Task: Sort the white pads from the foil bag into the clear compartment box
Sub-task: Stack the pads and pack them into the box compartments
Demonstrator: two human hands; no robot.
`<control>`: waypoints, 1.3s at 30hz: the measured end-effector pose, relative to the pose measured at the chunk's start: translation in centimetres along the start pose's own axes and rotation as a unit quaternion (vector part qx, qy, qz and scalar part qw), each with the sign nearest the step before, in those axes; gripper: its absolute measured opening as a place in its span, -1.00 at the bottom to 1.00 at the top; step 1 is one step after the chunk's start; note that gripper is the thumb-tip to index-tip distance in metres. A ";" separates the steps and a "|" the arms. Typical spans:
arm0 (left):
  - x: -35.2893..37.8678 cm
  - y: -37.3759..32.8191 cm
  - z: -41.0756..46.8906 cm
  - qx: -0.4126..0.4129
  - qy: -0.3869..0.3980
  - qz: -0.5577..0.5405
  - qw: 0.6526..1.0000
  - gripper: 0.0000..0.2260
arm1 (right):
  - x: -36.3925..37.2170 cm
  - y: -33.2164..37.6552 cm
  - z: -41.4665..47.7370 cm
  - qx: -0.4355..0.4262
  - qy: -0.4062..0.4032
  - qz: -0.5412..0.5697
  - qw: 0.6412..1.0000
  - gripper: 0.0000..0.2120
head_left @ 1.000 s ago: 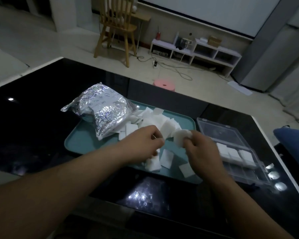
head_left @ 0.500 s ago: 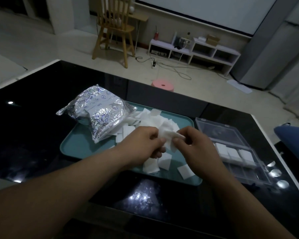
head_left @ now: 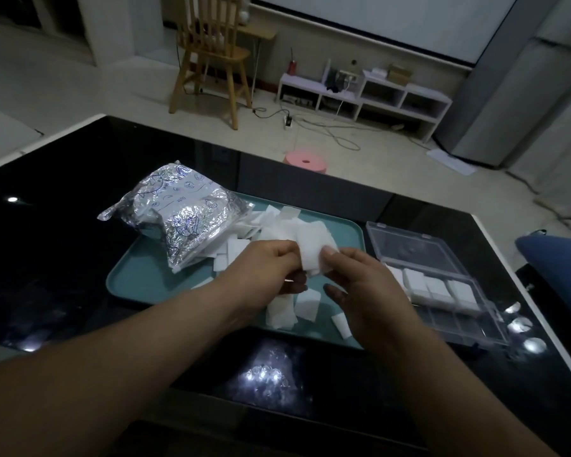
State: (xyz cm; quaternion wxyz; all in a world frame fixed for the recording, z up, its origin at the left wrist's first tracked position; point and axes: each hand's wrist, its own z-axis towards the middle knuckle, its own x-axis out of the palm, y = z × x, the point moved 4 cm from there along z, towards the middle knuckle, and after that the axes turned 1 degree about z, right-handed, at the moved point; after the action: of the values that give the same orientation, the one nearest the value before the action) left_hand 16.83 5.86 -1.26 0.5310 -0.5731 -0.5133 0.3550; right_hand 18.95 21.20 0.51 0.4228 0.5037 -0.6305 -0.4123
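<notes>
Grip: left hand [head_left: 264, 268], right hand [head_left: 366, 285] both pinching white pad [head_left: 312, 258] (above teal tray [head_left: 139, 282]).

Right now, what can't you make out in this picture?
Head view only:
- How many pads are held: the left hand and right hand cover their edges.
- What's left inside the foil bag: its crumpled foil hides it.
- Nearest compartments of the box: dim light and glare blur them.
</notes>
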 end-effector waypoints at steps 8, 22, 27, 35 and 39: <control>0.3 -0.1 -0.4 -0.036 0.004 -0.090 0.995 -0.76 | 0.2 0.1 -0.2 -0.129 -0.085 -0.172 0.973 -0.91; 0.2 -0.6 -1.0 -0.132 0.090 -0.242 0.957 -0.72 | 2.5 0.4 -2.8 -0.324 0.031 -0.440 0.837 -0.49; 0.7 -0.1 -1.3 -0.168 0.148 -0.214 0.951 -0.67 | 2.2 0.3 -2.3 -0.241 0.123 -0.388 0.881 -0.41; -0.1 -0.4 -1.1 -0.133 0.040 -0.237 0.962 -0.73 | 1.7 0.5 -2.5 -0.253 0.097 -0.351 0.896 -0.40; 0.5 -0.4 -1.5 -0.131 0.067 -0.212 0.966 -0.65 | 2.3 0.6 -3.0 -0.253 0.126 -0.382 0.880 -0.52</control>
State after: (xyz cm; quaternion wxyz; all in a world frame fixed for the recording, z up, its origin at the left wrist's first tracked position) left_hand 18.27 5.93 -0.57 0.5472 -0.5381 -0.6289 0.1245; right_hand 21.29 18.78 2.20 0.4213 0.6290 -0.2054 -0.6202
